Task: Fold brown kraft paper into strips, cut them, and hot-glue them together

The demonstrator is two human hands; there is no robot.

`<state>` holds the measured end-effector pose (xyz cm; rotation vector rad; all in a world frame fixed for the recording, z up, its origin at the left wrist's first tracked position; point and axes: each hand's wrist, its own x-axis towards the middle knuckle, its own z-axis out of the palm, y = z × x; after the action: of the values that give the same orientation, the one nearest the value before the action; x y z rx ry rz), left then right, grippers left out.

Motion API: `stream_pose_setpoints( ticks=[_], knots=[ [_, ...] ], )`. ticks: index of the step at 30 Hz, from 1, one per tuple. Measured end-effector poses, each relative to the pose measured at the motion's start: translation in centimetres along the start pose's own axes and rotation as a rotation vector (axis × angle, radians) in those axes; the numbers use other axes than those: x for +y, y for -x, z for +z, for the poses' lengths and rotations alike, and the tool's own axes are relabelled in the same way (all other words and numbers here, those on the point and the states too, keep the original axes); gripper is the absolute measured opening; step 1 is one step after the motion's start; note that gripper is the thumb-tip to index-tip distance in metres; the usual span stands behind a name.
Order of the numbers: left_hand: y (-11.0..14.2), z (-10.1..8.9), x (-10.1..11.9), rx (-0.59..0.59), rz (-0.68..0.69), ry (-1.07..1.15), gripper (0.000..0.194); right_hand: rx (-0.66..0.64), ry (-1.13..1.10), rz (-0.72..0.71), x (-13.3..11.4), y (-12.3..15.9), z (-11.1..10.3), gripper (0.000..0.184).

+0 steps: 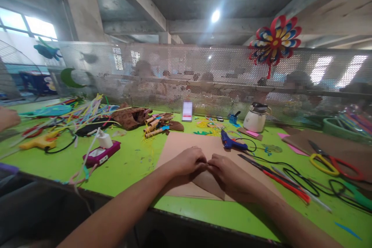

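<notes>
My left hand (188,161) and my right hand (229,172) meet fingertip to fingertip over a brown paper sheet (186,143) lying on the green table (130,162). Both hands have their fingers curled together and pinch a folded flap of the same brown paper (210,186) that points toward me. A blue glue gun (231,142) lies just beyond my right hand, its black cable trailing right.
Red and clear sticks (283,180) lie right of the sheet, scissors with yellow and red handles (331,162) beyond. A magenta box with a white charger (101,151), a yellow glue gun (39,142) and coloured strips sit left. A white kettle (255,118) and mesh screen stand behind.
</notes>
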<state>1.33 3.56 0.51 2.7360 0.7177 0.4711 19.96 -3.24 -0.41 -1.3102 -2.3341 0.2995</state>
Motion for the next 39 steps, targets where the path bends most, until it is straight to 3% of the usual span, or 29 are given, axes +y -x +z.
stream_pose_setpoints(
  ticks=[5, 9, 19, 30, 39],
  knots=[
    [0.1, 0.1, -0.6, -0.028, 0.06, -0.114, 0.024, 0.028, 0.111, -0.013, 0.8, -0.3, 1.0, 0.027],
    [0.1, 0.2, -0.5, -0.015, 0.108, -0.153, 0.022, 0.029, 0.189, -0.077, 0.4, 0.4, 0.7, 0.02],
    [0.3, -0.4, 0.2, -0.05, 0.005, -0.17, 0.017, 0.015, 0.184, -0.068, 1.4, 0.9, -0.2, 0.024],
    [0.0, 0.6, 0.3, -0.004, 0.087, -0.221, 0.022, 0.037, 0.229, -0.081, 2.2, -1.0, 1.4, 0.018],
    [0.3, -0.3, 0.4, -0.053, 0.03, -0.107, 0.018, -0.002, 0.146, -0.021, 0.7, -0.1, -0.5, 0.02]
  ],
)
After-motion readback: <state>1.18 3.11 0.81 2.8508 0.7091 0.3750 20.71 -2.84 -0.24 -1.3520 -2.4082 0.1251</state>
